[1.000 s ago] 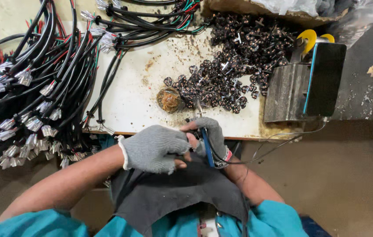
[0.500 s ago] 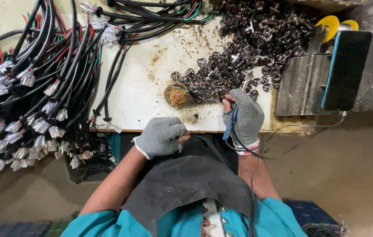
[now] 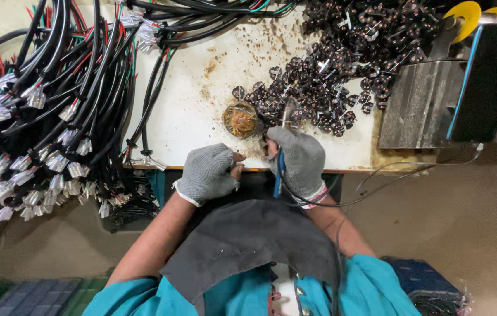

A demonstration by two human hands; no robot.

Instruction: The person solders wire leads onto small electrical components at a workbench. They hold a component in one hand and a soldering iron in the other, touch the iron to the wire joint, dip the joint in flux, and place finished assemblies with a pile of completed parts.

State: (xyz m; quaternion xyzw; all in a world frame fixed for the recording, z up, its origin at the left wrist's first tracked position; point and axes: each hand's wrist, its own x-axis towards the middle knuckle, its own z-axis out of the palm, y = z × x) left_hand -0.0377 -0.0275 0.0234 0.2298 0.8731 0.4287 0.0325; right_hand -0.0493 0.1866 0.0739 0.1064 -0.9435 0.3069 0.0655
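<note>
Soldering iron (image 3: 279,167), blue-handled, sits in the gloved right hand (image 3: 299,164), fingers wrapped closed around it. Its long axis runs away from the body, the tip reaching up to the edge of the heap of small black parts (image 3: 342,70) on the white counter (image 3: 202,99). Just left of the tip lies a round brass-wool tin (image 3: 241,120). The left hand (image 3: 207,174), gloved, is curled shut at the counter's near edge, seemingly pinching something too small to tell. Black wire harnesses (image 3: 55,105) spread well to the left.

Gloved left hand (image 3: 207,173) curled, right hand (image 3: 299,161) fisted.
</note>
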